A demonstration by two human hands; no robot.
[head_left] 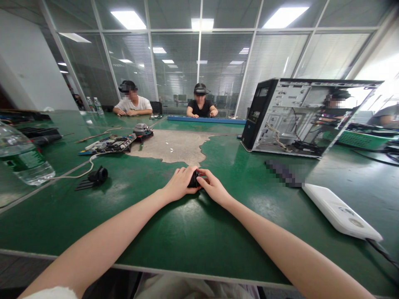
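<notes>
My left hand (179, 184) is wrapped round a small black object (193, 180) just above the green table (187, 232), near the middle of the view. From the other side, my right hand (213, 185) closes its fingers on the same object at its right edge. Most of the black object is hidden by my fingers, so its exact shape cannot be made out. To the left, a black part with prongs (97, 176) lies on the table.
An open computer case (289, 118) stands at the right, near a white power bank (341, 211) with a cable. Circuit boards (109, 144), a metal-topped part (143, 129) and a water bottle (23, 155) are at left. Two people sit across the table; others are at right.
</notes>
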